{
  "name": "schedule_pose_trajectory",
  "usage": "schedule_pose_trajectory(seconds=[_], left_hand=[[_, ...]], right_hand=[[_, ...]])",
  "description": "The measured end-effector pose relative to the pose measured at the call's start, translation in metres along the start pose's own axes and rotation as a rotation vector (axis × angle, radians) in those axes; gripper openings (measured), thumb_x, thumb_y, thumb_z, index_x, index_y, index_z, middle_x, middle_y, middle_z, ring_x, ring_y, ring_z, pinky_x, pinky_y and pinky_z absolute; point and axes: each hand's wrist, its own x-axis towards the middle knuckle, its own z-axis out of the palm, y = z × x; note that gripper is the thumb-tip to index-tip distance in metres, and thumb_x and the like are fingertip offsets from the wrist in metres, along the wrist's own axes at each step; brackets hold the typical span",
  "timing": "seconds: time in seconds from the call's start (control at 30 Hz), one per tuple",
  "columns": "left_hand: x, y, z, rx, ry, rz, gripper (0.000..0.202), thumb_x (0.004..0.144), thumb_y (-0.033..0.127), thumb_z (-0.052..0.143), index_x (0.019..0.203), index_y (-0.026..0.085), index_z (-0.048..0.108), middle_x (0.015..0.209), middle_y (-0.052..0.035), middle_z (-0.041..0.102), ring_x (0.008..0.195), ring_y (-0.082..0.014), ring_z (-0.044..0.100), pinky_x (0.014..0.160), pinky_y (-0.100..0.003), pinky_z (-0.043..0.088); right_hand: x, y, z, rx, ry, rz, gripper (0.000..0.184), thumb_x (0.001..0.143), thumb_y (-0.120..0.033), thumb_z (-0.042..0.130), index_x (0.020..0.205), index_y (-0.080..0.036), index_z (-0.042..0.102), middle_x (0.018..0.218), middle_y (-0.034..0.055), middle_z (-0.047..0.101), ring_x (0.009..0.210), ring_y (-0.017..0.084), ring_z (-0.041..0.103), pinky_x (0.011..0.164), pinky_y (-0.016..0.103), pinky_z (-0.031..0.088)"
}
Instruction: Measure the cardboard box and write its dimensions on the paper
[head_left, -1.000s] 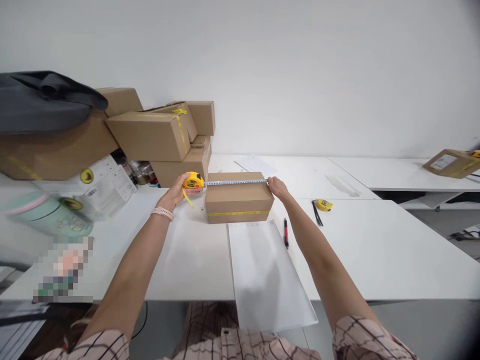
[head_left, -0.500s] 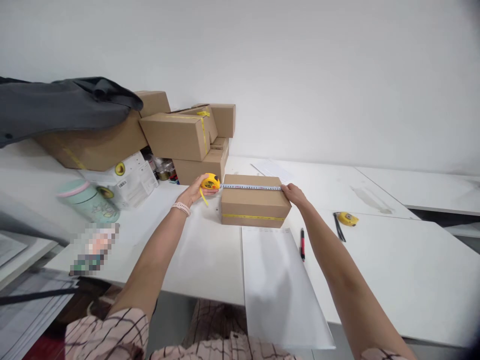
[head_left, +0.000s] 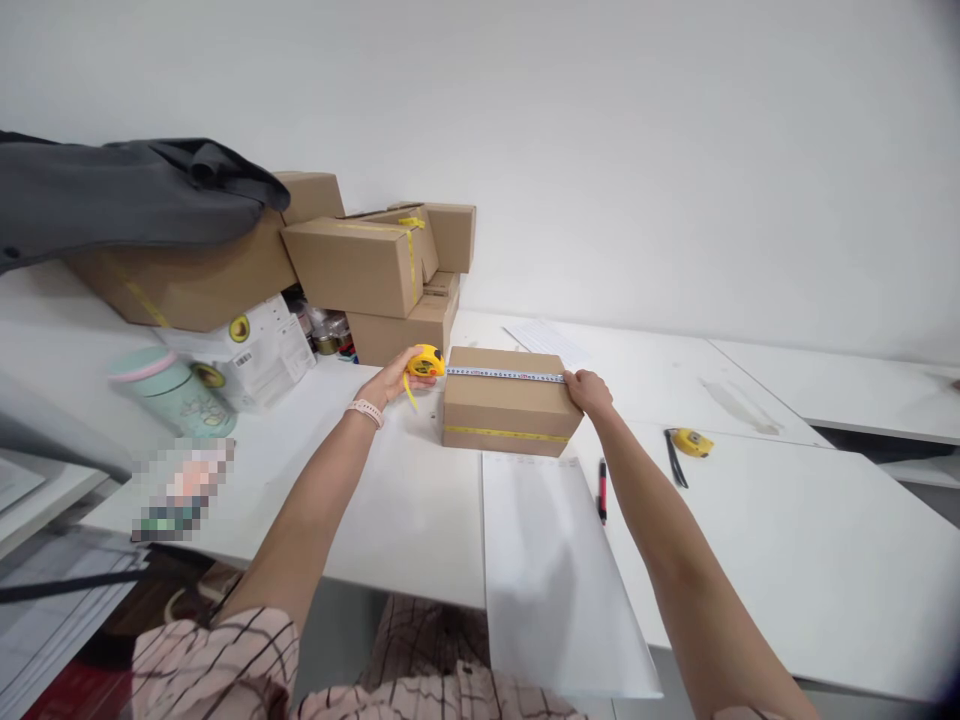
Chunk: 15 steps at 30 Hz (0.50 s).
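A closed cardboard box (head_left: 510, 405) with a yellow strip along its front side rests on the white table. Across its top runs the blade (head_left: 504, 374) of a tape measure, pulled out from left to right. My left hand (head_left: 397, 375) is closed around the yellow case of the tape measure (head_left: 426, 361), just off the box's left edge; a yellow strap dangles from it. At the box's right edge my right hand (head_left: 589, 390) pinches the end of the blade against the cardboard. Some of its fingers are hidden behind the box edge.
Paper (head_left: 559, 570) lies in front of the box, overhanging the table edge, with a red and black pen (head_left: 602, 492) beside it. Another yellow tape measure (head_left: 691, 442) lies further right. Stacked cardboard boxes (head_left: 360, 265) and a mint tumbler (head_left: 172, 395) stand at left.
My left hand and the tape measure case have shifted very slightly right, closer to the box edge. The view has moved a little; the right hand still pinches the blade's end.
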Motion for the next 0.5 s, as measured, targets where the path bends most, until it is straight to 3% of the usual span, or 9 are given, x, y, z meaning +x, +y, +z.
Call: schedule_pose_trajectory(seconds=[0.1,0.23,0.3,0.37,0.43,0.5], left_hand=[[-0.012,0.019,0.011,0.035,-0.006,0.061,0.038,0.081,0.033,0.076,0.11,0.01,0.068,0.1,-0.0167,0.076,0.081,-0.0279,0.075,0.075,-0.041,0.061],[-0.06,0.035,0.04,0.197,-0.283,0.116,0.045,0.081,0.028,0.076,0.122,0.01,0.067,0.114,-0.018,0.073,0.09,-0.0275,0.074,0.075,-0.036,0.061],[-0.096,0.02,0.065,0.276,-0.426,0.027,0.052,0.078,0.025,0.079,0.127,0.015,0.066,0.112,-0.0141,0.073,0.074,-0.0219,0.073,0.066,-0.033,0.06],[-0.134,-0.012,0.096,0.268,-0.538,-0.069,0.051,0.077,0.027,0.08,0.125,0.021,0.064,0.111,-0.0105,0.07,0.07,-0.0185,0.071,0.063,-0.033,0.061],[-0.164,-0.049,0.129,0.156,-0.529,-0.121,0.048,0.077,0.034,0.079,0.119,0.023,0.059,0.108,-0.0081,0.067,0.067,-0.0169,0.071,0.06,-0.031,0.061],[-0.181,-0.079,0.159,0.064,-0.468,-0.157,0.048,0.079,0.042,0.074,0.116,0.022,0.051,0.118,-0.01,0.062,0.064,-0.018,0.073,0.058,-0.033,0.06]], right_hand=[[0.003,0.001,-0.008,0.055,0.04,0.016,0.033,0.096,-0.042,0.044,0.091,-0.019,0.067,0.109,0.017,0.071,0.1,0.029,0.065,0.082,0.037,0.046],[0.012,0.001,-0.031,0.268,0.229,-0.047,0.037,0.098,-0.041,0.037,0.091,-0.019,0.067,0.1,0.0137,0.073,0.087,0.024,0.063,0.075,0.033,0.044],[0.014,-0.006,-0.04,0.333,0.282,-0.142,0.04,0.098,-0.043,0.036,0.093,-0.018,0.066,0.096,0.013,0.072,0.081,0.022,0.061,0.072,0.031,0.043],[0.014,-0.018,-0.042,0.348,0.23,-0.284,0.039,0.098,-0.045,0.039,0.091,-0.017,0.067,0.093,0.0117,0.072,0.078,0.021,0.059,0.07,0.031,0.043],[0.013,-0.034,-0.036,0.322,0.122,-0.425,0.038,0.096,-0.045,0.044,0.088,-0.017,0.068,0.093,0.0103,0.073,0.08,0.02,0.06,0.072,0.03,0.043],[0.013,-0.052,-0.025,0.254,0.035,-0.49,0.036,0.096,-0.043,0.047,0.087,-0.016,0.07,0.095,0.0099,0.073,0.086,0.022,0.062,0.078,0.03,0.044]])
